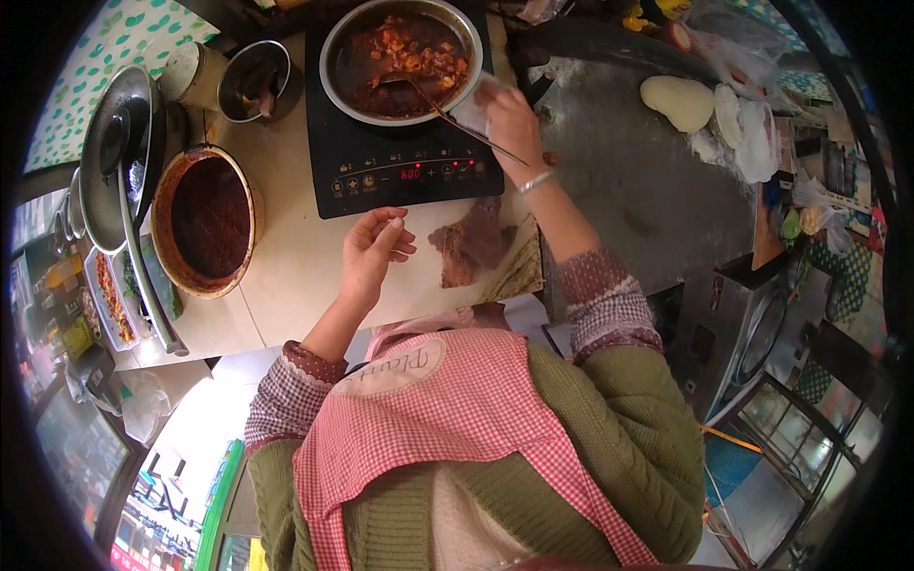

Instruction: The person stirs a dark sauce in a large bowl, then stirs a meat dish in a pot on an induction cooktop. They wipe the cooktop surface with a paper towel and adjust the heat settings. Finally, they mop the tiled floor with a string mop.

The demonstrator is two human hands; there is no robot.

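Observation:
A metal pot (350,107) of red, oily stew with chunks stands on a black induction cooktop (400,153), whose display is lit. In the stew rests a metal spoon (457,125), its handle leaning over the pot's near right rim. My right hand (513,125) is at that rim, beside the handle, with something whitish, perhaps a cloth (473,110), at its fingers; the grip is blurred. My left hand (378,239) is just off the cooktop's front edge, fingers loosely curled, holding nothing. A brown cloth (475,239) lies to its right on the counter.
At left are a bowl of dark red sauce (239,260), a wok (96,207) with a ladle (143,278), a small steel bowl (285,75) and a tray of chopped food (111,292). Dough (677,102) lies on the dark, floured worktop (643,207) at right, near plastic bags.

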